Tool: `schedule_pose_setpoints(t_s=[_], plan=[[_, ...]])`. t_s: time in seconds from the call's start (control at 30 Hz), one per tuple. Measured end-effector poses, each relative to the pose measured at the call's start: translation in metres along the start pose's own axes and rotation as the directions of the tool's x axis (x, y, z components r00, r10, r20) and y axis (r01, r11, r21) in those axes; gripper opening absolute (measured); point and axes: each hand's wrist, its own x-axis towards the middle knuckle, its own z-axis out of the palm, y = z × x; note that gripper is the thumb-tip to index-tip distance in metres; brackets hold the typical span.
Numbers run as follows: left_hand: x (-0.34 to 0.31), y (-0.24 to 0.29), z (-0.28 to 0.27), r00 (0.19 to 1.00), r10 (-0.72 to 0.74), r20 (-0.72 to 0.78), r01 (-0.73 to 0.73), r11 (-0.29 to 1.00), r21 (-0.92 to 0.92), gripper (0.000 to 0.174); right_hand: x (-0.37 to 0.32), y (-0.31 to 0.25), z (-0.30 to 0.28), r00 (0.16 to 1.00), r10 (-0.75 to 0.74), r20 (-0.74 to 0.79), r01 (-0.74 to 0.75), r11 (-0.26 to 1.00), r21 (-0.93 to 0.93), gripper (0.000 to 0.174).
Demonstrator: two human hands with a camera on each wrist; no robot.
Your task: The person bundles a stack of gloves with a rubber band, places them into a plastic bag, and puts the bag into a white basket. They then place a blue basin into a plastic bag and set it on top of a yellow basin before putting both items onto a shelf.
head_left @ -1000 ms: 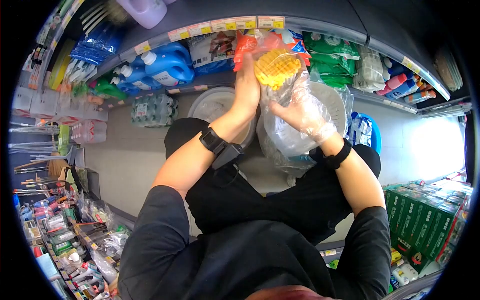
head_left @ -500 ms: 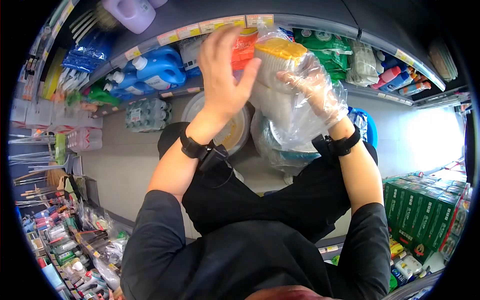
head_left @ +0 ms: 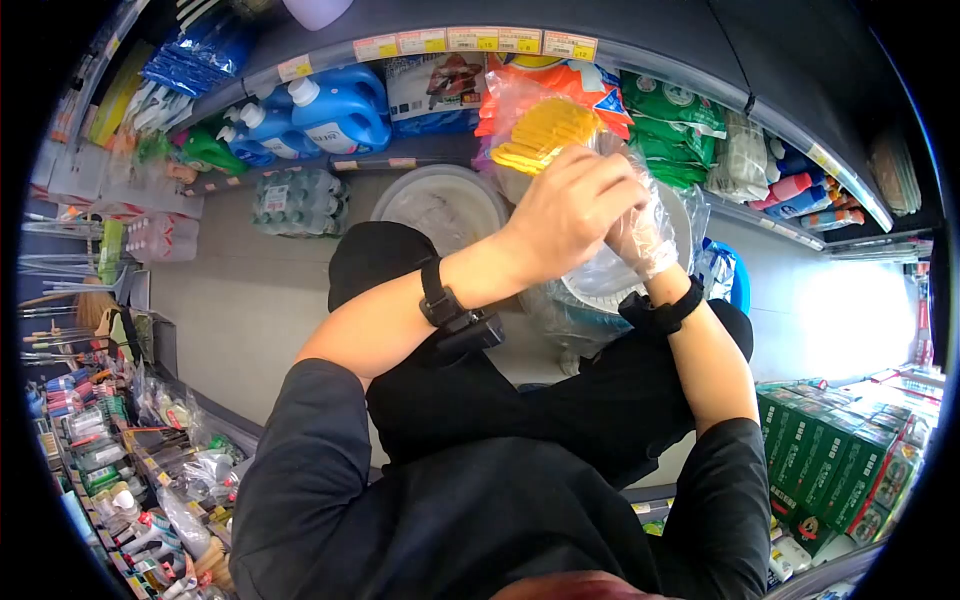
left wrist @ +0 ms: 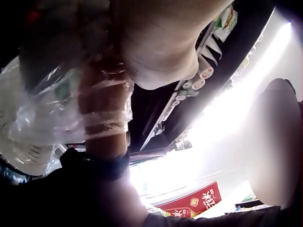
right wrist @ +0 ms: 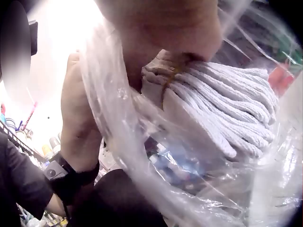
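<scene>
In the head view, my left hand [head_left: 575,215] crosses over to my right hand [head_left: 638,235], its fingers curled at the clear plastic bag [head_left: 655,205]. My right hand is inside that bag and grips a bundle of white knit gloves [right wrist: 218,104] with yellow ends [head_left: 545,135]. A thin tan band crosses the bundle in the right wrist view, where my left hand [right wrist: 78,113] lies outside the bag. Up close in the left wrist view is my left hand [left wrist: 156,42], beside the plastic-covered right wrist [left wrist: 106,113]. The left fingertips are hidden.
A shelf edge with price labels [head_left: 490,40] runs across the front, above blue jugs [head_left: 340,110] and green packs [head_left: 670,120]. White tubs [head_left: 440,195] and a blue basin [head_left: 740,280] stand on the floor. Bottled-water packs [head_left: 300,203] are left, green boxes [head_left: 825,450] right.
My left hand, raised and spread left of the bundle half a second ago, has moved right and curls at the bag beside my right hand. The bundle has turned, its yellow end toward the left.
</scene>
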Motion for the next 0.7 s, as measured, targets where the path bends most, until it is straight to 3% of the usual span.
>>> schedule_pose_setpoints(t_s=[0.03,0.1,0.17,0.2,0.3,0.37,0.57,0.7], plan=[[-0.001,0.004,0.001,1.0,0.006,0.026,-0.005,0.999,-0.039,0.025,-0.004,0.007,0.003,0.996,-0.085,0.03,0.088,0.988,-0.129,0.037],[0.0,0.016,-0.003,1.0,-0.028,0.011,0.029,0.999,-0.028,0.026,-0.01,0.009,0.005,0.994,0.099,0.039,-0.106,0.94,0.323,0.044],[0.011,0.033,-0.016,0.992,-0.102,-0.076,0.107,0.992,0.069,0.027,-0.01,0.007,0.006,0.985,0.174,0.016,-0.16,0.861,0.482,0.051],[0.016,0.03,-0.02,0.988,-0.125,-0.096,0.139,0.977,0.159,0.026,-0.008,0.004,0.009,0.985,0.164,-0.045,-0.129,0.892,0.434,0.054],[0.004,0.01,-0.013,0.986,-0.161,0.05,0.151,0.975,0.166,0.028,0.011,-0.033,0.002,0.973,0.198,-0.117,-0.107,0.841,0.53,0.069],[0.002,0.005,-0.008,0.994,-0.106,0.014,0.103,0.986,0.132,0.023,0.013,-0.033,0.002,0.962,0.223,-0.158,-0.15,0.915,0.373,0.069],[0.007,0.006,-0.01,0.997,-0.075,-0.028,0.077,0.993,0.091,0.013,0.025,-0.044,-0.01,0.937,0.339,-0.08,-0.312,0.919,0.242,0.06],[0.006,0.011,-0.004,0.987,-0.157,-0.024,0.154,0.983,-0.097,0.015,-0.003,-0.006,0.01,0.981,0.136,-0.14,-0.114,0.982,0.154,0.055]])
